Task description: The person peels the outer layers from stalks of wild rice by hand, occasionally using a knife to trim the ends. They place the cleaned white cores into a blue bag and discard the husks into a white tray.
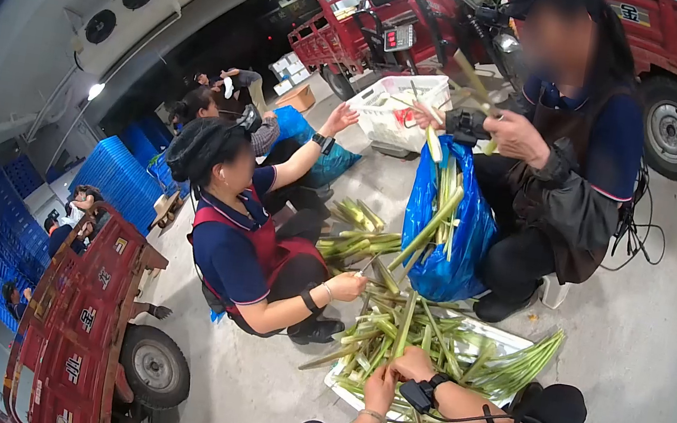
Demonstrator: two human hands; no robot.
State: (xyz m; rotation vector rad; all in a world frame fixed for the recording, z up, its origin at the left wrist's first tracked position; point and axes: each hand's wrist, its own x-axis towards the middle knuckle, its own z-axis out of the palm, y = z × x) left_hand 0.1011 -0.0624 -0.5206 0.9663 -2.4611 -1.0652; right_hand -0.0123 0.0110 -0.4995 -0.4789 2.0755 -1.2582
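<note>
My left hand (379,389) and my right hand (414,365) are close together, low in the view. Both have their fingers closed on the lower end of a long pale-green vegetable stalk (404,326), which points away from me. Beneath them, a heap of similar stalks (366,347) covers much of a white tray (504,331). Thinner green stems (522,361) lie fanned out at its right side. My fingers partly hide the stalk's near end; whether a small tool is in either hand cannot be made out.
A co-worker (240,258) crouches at the left, another (574,159) at the right holding stalks. Between them stand a blue plastic bag (458,229) of stalks and a white basket (402,107). Red cargo tricycles (85,323) and stacked blue crates (111,178) are around.
</note>
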